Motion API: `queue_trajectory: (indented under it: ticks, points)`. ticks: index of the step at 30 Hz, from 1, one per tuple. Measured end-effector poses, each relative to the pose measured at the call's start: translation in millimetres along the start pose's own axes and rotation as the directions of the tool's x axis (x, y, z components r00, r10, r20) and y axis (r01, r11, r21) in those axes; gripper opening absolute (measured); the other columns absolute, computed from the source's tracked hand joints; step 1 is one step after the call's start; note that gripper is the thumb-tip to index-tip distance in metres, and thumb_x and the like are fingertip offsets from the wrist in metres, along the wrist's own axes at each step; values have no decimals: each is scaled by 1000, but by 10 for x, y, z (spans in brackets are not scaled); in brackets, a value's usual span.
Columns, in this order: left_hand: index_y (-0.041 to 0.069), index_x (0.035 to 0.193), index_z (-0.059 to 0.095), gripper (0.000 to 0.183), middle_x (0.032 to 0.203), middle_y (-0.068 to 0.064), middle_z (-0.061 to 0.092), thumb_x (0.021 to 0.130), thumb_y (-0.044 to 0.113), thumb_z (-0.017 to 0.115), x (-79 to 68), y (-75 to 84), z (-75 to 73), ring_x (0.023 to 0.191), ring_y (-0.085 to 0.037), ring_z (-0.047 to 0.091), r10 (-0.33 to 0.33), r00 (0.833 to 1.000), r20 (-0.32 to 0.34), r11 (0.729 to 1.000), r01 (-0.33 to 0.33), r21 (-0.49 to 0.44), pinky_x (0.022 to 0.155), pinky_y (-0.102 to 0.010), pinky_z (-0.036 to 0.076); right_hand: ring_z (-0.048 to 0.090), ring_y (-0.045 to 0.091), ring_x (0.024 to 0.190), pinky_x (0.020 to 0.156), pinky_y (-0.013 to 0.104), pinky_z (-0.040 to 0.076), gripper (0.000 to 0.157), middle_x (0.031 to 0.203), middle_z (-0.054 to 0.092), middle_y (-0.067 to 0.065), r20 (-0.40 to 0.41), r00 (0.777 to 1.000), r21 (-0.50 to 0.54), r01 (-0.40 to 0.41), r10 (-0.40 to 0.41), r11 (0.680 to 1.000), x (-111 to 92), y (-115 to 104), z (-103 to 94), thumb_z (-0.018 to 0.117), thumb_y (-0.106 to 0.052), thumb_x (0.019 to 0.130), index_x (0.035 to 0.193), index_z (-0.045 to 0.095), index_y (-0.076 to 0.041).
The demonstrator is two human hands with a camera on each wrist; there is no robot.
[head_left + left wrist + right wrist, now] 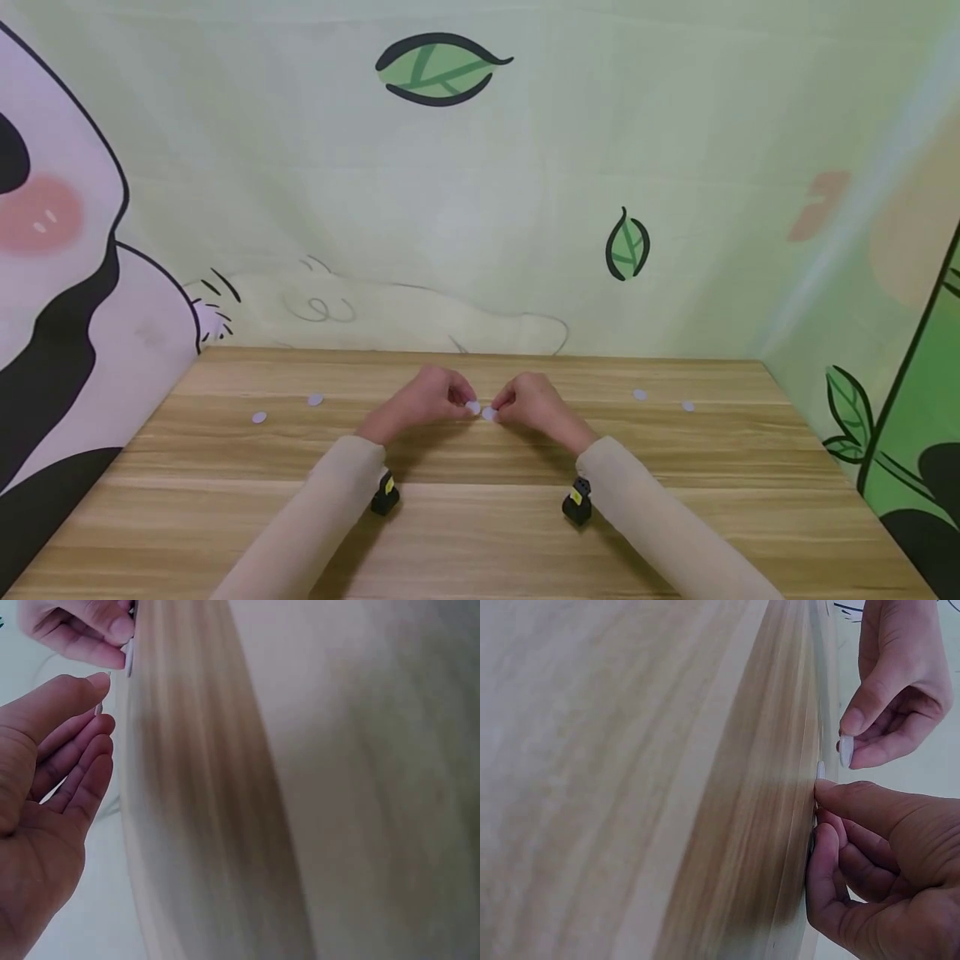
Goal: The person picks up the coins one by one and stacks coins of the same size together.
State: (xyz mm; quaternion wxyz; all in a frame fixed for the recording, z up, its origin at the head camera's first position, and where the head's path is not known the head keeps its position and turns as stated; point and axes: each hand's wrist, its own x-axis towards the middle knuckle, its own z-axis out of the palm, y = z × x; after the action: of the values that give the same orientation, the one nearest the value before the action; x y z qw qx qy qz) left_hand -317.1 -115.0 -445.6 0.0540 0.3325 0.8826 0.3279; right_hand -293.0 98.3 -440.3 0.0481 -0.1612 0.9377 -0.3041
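Observation:
Near the far middle of the table, my left hand point(433, 395) pinches a small white round disc point(472, 407) between thumb and forefinger. In the right wrist view that disc point(846, 751) stands tilted on edge, raised off the wood. Just to its right, my right hand point(534, 402) has thumb and fingertips on a second white disc point(490, 412), gripping its edge. This one point(820, 771) sits low at the table surface, partly covered by the fingers. A narrow gap separates the two discs. The left palm point(45, 862) faces the left wrist camera.
Two more white discs point(258, 417) lie flat on the left of the wooden table point(480, 533), and another two point(640, 395) on the right. A printed cloth backdrop point(525, 167) rises behind the far edge. Small black cameras point(385, 493) hang at both wrists.

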Motion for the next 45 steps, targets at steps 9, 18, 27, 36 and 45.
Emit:
queue_trajectory:
  ticks: [9,18,27,36,45]
  points:
    - [5,89,75,13,80,1,71,85,13,84,91,49,98,74,-7,61,-51,998,20,998,51,23,69,-22,52,60,8,78,72,24,51,6,85,76,0,10,1000,11,2,-2,1000,9,4,0,84,-9,83,87,81,-8]
    - [7,88,76,14,79,3,70,84,18,85,157,50,160,74,-6,60,-18,999,39,999,17,46,70,-22,51,57,8,74,67,21,48,5,83,76,2,0,1000,-7,31,-31,999,14,-25,19,84,-5,82,85,81,-6]
    - [3,98,74,21,86,0,72,84,14,85,124,42,120,79,-8,64,-42,994,98,998,46,-43,73,-22,54,59,8,75,69,22,50,5,84,76,2,26,999,-2,27,-27,1000,5,-23,1,83,-6,83,87,80,-5]
    - [1,92,73,17,83,-2,72,81,6,85,98,40,55,77,-7,64,-8,996,91,999,11,-33,72,-21,54,60,8,79,75,25,51,5,85,76,1,23,998,-16,51,-51,999,2,23,-17,83,-5,83,87,80,-7]
    - [4,89,76,11,80,1,72,83,9,84,142,44,112,73,-5,61,0,997,73,1000,0,2,69,-20,51,60,9,78,75,26,52,3,81,74,0,23,998,-42,57,-56,997,14,21,-1,81,-5,85,83,79,-5]
